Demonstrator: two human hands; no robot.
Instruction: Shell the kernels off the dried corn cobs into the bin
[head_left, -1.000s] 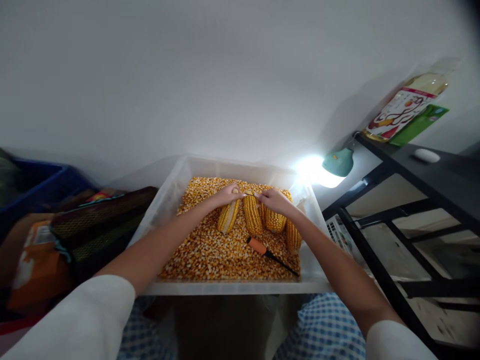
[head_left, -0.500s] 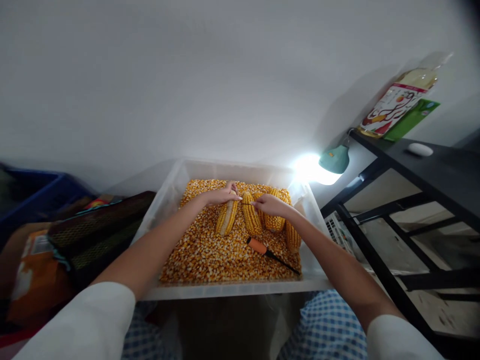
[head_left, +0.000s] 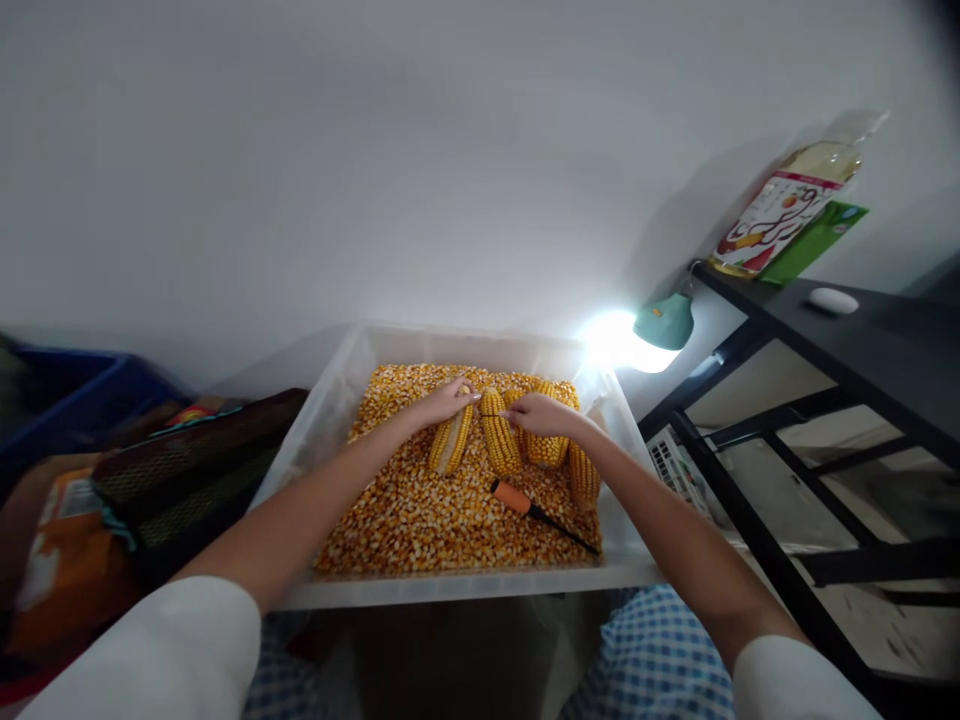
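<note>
My left hand (head_left: 448, 401) is closed around the upper end of a corn cob (head_left: 450, 446) that has a pale strip bare of kernels. To its right, my right hand (head_left: 538, 413) pinches a thin dark strip (head_left: 491, 413), which crosses the upper part of a second, full cob (head_left: 501, 445). What the strip is cannot be made out. More cobs (head_left: 547, 450) lie beneath and beside my right hand. Nearer to me, a screwdriver (head_left: 513, 497) with an orange and black handle rests on loose corn kernels (head_left: 405, 520).
A translucent plastic bin (head_left: 450, 590) holds the corn. A green lamp (head_left: 666, 320) shines at its far right corner, hung from a black shelf (head_left: 892, 330) with a bottle (head_left: 784, 215) on it. Left are a dark mesh bag (head_left: 187, 480) and a blue crate (head_left: 97, 370).
The view has shifted slightly. Both hands stay at the same cobs, with the left fingers a little changed in pose. The thin dark strip is still at my right fingertips.
</note>
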